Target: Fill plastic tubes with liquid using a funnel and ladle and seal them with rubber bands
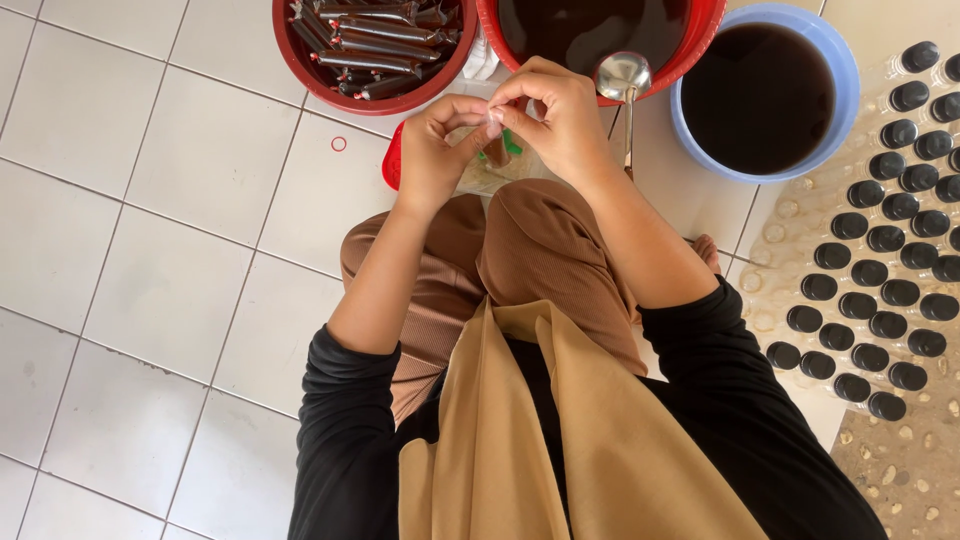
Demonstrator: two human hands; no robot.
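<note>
My left hand [438,148] and my right hand [557,118] meet above my knees, fingertips pinched together on the top of a small clear plastic pouch [494,152] that holds dark brown liquid. The pouch hangs down between the hands and is partly hidden by them. A metal ladle [623,78] rests on the rim of a red basin [690,42] of dark liquid just beyond my right hand. A red bowl [300,55] at the top holds several filled, tied dark pouches.
A blue basin [842,70] of dark liquid stands at the upper right. Rows of clear bottles with black caps [885,240] cover the floor at the right. A small red rubber band [339,144] lies on the white tiles. A red lid edge [391,158] shows behind my left hand.
</note>
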